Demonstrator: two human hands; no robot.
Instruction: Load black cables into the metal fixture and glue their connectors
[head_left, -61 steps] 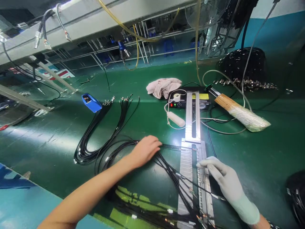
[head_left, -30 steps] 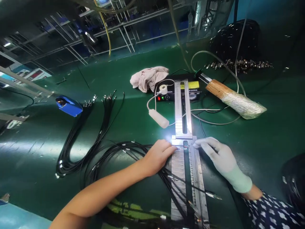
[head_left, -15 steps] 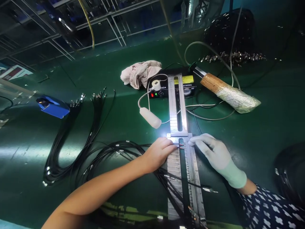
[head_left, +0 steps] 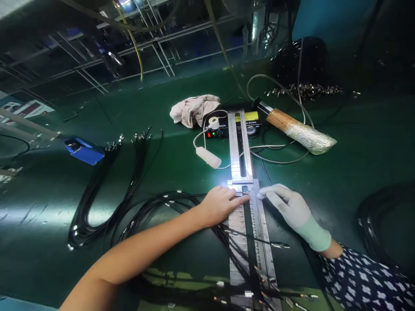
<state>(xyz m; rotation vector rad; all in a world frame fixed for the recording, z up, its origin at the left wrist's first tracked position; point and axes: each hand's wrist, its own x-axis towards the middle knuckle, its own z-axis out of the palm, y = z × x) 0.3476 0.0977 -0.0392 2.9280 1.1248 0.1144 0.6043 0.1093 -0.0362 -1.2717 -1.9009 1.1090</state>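
My left hand (head_left: 218, 206), bare, lies over the slotted metal jig (head_left: 238, 224). It grips a black cable at the jig's crossbar, index finger stretched to the thin stripped wires (head_left: 247, 192) at the cable's end. My right hand (head_left: 288, 209), in a white glove with a pale green cuff, has its thumb and fingertips pinched together at the jig's right rail. Whatever those fingertips hold is too small to tell. Several black cables (head_left: 181, 199) with shiny end pieces run from the left under my left hand and across the jig.
A small white lamp (head_left: 208, 157) shines by the crossbar. Behind stand a black control box (head_left: 223, 129), a crumpled cloth (head_left: 196, 110) and a wooden-handled tool wrapped in clear film (head_left: 300, 129). Left are a blue device (head_left: 84, 151) and a cable bundle (head_left: 86, 207); cable coils (head_left: 376, 224) lie right.
My left index finger has stretched forward and right over the wire ends. My right hand keeps its pinch at the rail. The whole view has shifted slightly.
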